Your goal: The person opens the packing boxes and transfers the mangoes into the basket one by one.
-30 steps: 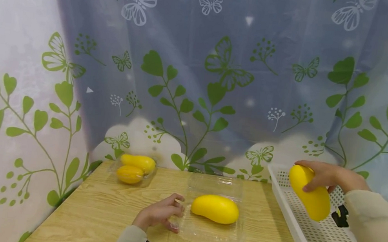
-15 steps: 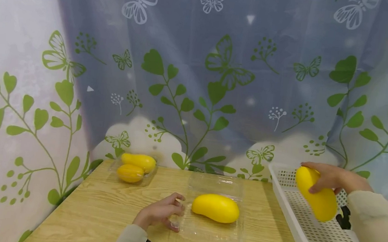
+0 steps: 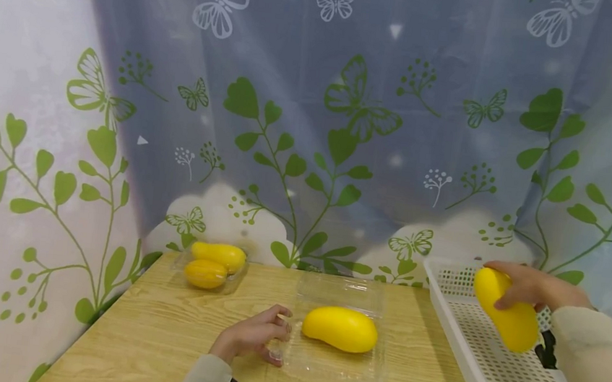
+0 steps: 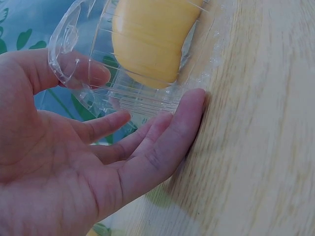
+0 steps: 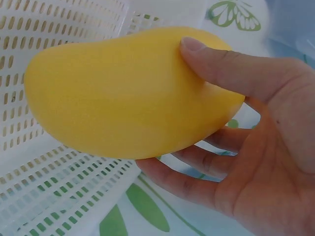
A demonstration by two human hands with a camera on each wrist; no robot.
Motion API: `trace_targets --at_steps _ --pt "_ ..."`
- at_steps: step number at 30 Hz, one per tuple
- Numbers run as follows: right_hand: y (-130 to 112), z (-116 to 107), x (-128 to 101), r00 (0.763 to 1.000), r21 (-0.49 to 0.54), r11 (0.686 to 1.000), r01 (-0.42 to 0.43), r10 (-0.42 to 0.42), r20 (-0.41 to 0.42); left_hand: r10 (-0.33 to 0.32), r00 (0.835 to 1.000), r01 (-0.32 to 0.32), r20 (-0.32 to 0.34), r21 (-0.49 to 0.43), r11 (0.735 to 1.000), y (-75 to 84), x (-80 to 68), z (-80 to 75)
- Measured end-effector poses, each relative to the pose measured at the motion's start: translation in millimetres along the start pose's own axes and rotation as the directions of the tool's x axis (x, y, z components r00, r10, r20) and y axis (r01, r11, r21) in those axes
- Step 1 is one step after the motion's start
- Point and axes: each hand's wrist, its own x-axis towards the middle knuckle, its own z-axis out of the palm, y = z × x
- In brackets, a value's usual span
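My right hand [image 3: 531, 286] grips a plump yellow mango [image 3: 506, 311], tilted, above the white basket. In the right wrist view the thumb lies across the mango [image 5: 123, 98] and the fingers are curled beneath its side. My left hand [image 3: 254, 335] is at the left side of an unlidded clear plastic clamshell box [image 3: 332, 371], which holds another mango [image 3: 340, 330]. The left wrist view shows the left fingers [image 4: 162, 142] fairly straight against the box's side, with the thumb partly behind its clear rim [image 4: 61, 46].
A white perforated basket [image 3: 467, 363] stands at the table's right side. At the back left, a clear box with two yellow mangoes [image 3: 207, 274] sits on the wooden table [image 3: 150, 336]. A butterfly-and-leaf patterned curtain [image 3: 263, 168] hangs behind.
My right hand has moved a little to the right over the basket, carrying the mango. The left hand and the clamshell box have stayed in place.
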Motion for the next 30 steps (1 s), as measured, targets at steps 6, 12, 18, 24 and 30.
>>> trace_targets --at_steps 6,12,18,24,30 --pt "9.1 4.4 3.2 1.000 0.030 0.999 -0.022 0.021 0.014 -0.006 1.000 0.006 0.000 -0.005 1.000 -1.7 0.3 -0.1" --pt "17.6 7.6 5.6 0.999 0.060 0.998 -0.035 0.034 0.007 -0.001 1.000 0.001 0.000 -0.002 1.000 -2.6 1.3 -1.1" --pt "25.8 12.5 7.2 0.999 0.052 0.998 -0.038 0.038 0.002 -0.002 1.000 0.002 -0.002 -0.006 1.000 -2.0 1.7 -1.5" --pt "29.6 17.3 8.0 0.999 0.046 0.998 -0.040 0.040 -0.003 0.000 1.000 0.000 -0.002 -0.005 1.000 -1.7 1.7 -1.2" --pt "33.3 18.6 9.0 0.999 0.032 0.999 -0.039 0.040 -0.016 0.002 1.000 -0.002 -0.001 -0.004 1.000 -1.2 1.0 -0.1"
